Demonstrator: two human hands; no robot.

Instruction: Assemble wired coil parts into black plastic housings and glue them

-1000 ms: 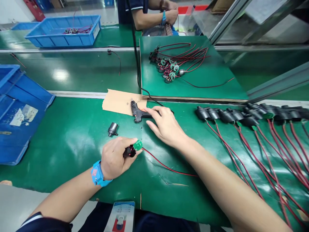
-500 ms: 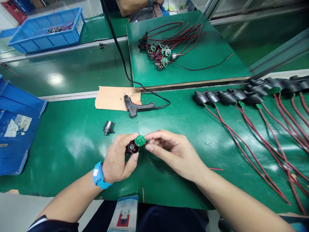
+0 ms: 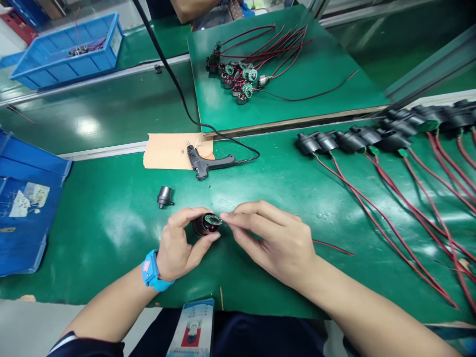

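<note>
My left hand [image 3: 176, 248], with a blue wrist strap [image 3: 153, 270], is closed round a black cylindrical housing [image 3: 200, 226] whose mouth faces right. A round green circuit board [image 3: 212, 219] lies tilted at that mouth. Thumb and index finger of my right hand [image 3: 273, 238] pinch at the board's right edge, where its leads are mostly hidden. A red wire [image 3: 332, 246] comes out from behind this hand onto the bench. Beyond my left hand stands another black housing [image 3: 164, 197] with a small side spout.
A black glue gun [image 3: 210, 162] rests partly on brown cardboard [image 3: 163, 153]. Black housings [image 3: 349, 141] with red wires line the right side. Motors with wires [image 3: 241, 79] lie on a raised green board [image 3: 297, 106]. Blue bins [image 3: 29, 218] stand left; a co-worker's arm [image 3: 193, 9] shows behind.
The green circuit board has moved from beside the housing's mouth to over it, now seen more edge-on. My right hand has turned over, knuckles up. The view has shifted slightly.
</note>
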